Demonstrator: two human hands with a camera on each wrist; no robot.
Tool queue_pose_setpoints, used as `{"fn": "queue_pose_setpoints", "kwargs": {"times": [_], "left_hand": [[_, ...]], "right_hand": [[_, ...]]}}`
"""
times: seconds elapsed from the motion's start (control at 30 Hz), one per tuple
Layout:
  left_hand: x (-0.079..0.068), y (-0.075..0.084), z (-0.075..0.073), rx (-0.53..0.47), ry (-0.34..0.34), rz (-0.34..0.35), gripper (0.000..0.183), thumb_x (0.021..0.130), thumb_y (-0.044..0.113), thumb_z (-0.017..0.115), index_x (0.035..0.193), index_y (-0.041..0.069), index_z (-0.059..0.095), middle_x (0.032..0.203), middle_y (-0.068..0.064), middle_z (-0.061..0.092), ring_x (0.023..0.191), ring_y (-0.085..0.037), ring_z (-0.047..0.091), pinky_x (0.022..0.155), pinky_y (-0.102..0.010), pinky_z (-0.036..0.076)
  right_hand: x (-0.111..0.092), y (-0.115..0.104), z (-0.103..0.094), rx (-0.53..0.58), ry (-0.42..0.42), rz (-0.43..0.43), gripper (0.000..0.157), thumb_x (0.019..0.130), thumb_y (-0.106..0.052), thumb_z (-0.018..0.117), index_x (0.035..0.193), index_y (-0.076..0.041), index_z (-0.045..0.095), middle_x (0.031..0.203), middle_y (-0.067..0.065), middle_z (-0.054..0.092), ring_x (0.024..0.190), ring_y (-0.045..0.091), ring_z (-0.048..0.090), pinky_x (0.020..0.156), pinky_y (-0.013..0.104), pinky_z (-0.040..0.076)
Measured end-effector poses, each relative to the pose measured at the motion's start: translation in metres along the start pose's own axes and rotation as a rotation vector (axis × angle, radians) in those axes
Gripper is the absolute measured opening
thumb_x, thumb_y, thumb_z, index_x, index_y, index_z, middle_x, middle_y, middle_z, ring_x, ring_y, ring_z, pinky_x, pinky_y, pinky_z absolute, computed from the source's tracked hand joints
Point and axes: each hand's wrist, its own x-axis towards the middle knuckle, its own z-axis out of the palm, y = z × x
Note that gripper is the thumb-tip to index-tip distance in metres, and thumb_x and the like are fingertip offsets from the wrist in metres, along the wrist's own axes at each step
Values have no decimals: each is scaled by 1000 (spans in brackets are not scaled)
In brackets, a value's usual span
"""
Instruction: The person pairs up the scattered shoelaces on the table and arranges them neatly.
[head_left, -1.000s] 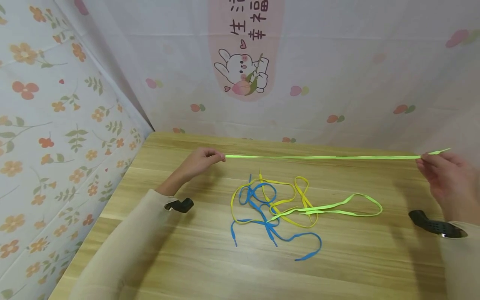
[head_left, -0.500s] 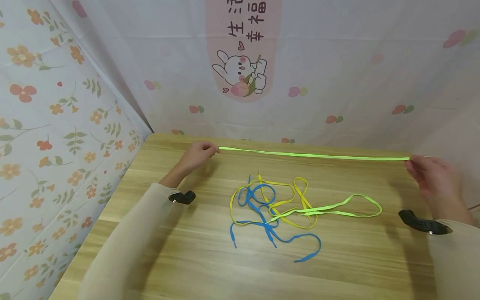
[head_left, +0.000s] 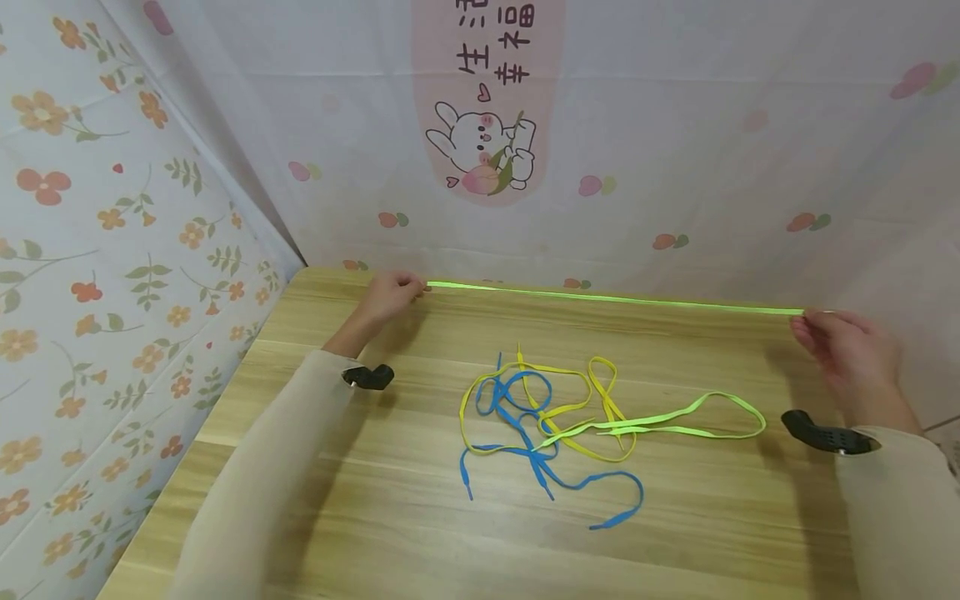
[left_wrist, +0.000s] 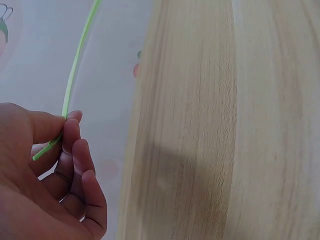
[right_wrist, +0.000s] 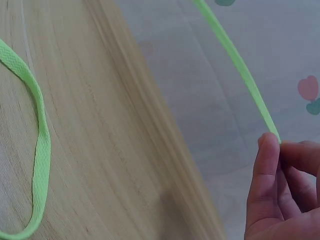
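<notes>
A neon-green shoelace (head_left: 615, 297) stretches nearly straight between both hands along the table's far edge. My left hand (head_left: 393, 293) pinches one end between thumb and forefinger; in the left wrist view the lace tip (left_wrist: 42, 152) sticks out past the thumb. At the right, my right hand (head_left: 851, 342) pinches the other end between thumb and fingertip. On the table nearer to me lie a blue shoelace (head_left: 592, 477), a yellow shoelace (head_left: 462, 408) and a second neon-green shoelace (head_left: 738, 433), overlapping in a loose tangle. The green one's loop reaches out to the right.
The wooden table (head_left: 420, 533) meets a white printed curtain (head_left: 660, 125) at its far edge. Another curtain with orange flowers (head_left: 45, 187) hangs along the left side. Dark wrist cameras (head_left: 825, 433) sit at both sleeves.
Both hands have moved away from me and leftward, carrying the taut green shoelace from just beyond the tangle to the table's far edge. The laces on the table have stayed put.
</notes>
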Motion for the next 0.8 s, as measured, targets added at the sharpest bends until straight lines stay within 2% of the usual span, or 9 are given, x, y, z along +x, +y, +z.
{"fn": "queue_pose_setpoints", "kwargs": {"times": [0.1,0.23,0.37,0.5,0.53,0.57,0.73,0.77,0.8], "left_hand": [[4,-1,-2,10,17,-9,35,113,17,56,121,-12,75,131,-25,72,112,-28,61,88,-32,48],[9,-5,-5,42,37,-24,35,111,19,58,123,-8,77,133,-23,72,118,-31,64,88,-33,51],[10,-5,-8,82,63,-72,37,110,26,62,126,-4,78,134,-21,73,124,-35,65,86,-34,51],[15,-8,-8,132,93,-119,38,109,30,64,125,-1,80,135,-20,74,128,-36,64,92,-40,51],[19,-11,-8,152,101,-129,38,108,31,65,124,0,81,134,-19,74,126,-36,64,92,-41,52],[30,-25,-9,149,105,-131,38,107,35,67,119,3,83,131,-16,76,121,-33,66,89,-40,52],[67,-64,-6,205,147,-169,31,99,40,73,97,14,89,116,-7,79,100,-25,64,74,-36,51],[72,-69,-6,205,145,-178,30,99,40,74,96,15,90,116,-7,79,99,-25,64,74,-36,51],[69,-64,-4,226,155,-191,29,98,38,74,96,14,90,117,-8,79,100,-26,64,74,-36,51]], "right_hand": [[6,2,-3,12,-51,36,31,107,11,60,84,5,79,81,14,78,73,20,80,70,29,65],[11,8,-4,-4,-86,28,30,104,16,60,82,8,78,79,15,77,72,21,80,70,28,64],[9,15,1,-50,-56,-12,28,99,21,63,81,7,80,77,15,77,69,20,80,68,27,64],[10,20,8,-78,-47,-8,31,98,22,63,81,5,82,76,14,77,68,20,80,67,28,64],[11,21,10,-91,-44,-4,30,97,22,65,81,4,83,76,14,77,68,20,80,68,29,64],[11,22,12,-112,-42,-1,29,97,21,67,81,3,83,77,14,78,68,20,80,68,29,64],[14,28,20,-196,-31,5,29,95,19,70,80,-1,85,76,11,78,68,18,80,69,28,64],[15,29,21,-204,-36,7,30,96,20,69,80,-1,85,76,11,78,69,17,80,69,28,64],[16,31,22,-208,-36,11,30,96,20,69,80,-1,85,76,11,78,69,17,80,69,28,64]]}}
